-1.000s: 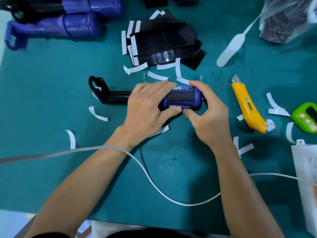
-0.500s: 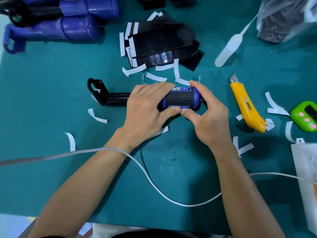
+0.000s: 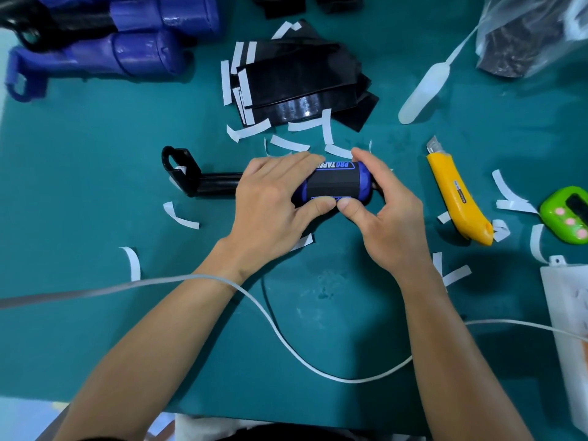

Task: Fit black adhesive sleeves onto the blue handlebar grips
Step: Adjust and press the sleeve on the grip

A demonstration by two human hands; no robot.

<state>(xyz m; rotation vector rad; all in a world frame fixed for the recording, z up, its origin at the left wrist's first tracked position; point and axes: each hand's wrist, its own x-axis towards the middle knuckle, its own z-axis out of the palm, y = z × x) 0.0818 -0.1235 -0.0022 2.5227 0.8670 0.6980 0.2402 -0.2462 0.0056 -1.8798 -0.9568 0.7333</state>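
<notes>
A blue handlebar grip (image 3: 364, 186) lies across the middle of the green table, with a black adhesive sleeve (image 3: 334, 184) wrapped round its middle. Its black mount (image 3: 187, 176) sticks out to the left. My left hand (image 3: 270, 202) lies over the grip's left part, fingers across the top and thumb pressed on the near side. My right hand (image 3: 385, 214) holds the grip's right end, thumb tip beside the left thumb. A stack of spare black sleeves (image 3: 299, 81) lies behind the grip.
Other blue grips (image 3: 111, 55) lie at the far left. A yellow utility knife (image 3: 455, 192) lies right of my hands, a green device (image 3: 569, 214) and a white box (image 3: 569, 329) further right. White backing strips (image 3: 248, 130) are scattered about. A white cable (image 3: 286, 342) crosses near my wrists.
Both hands stay on the grip; only a slight shift of fingers and of the camera shows.
</notes>
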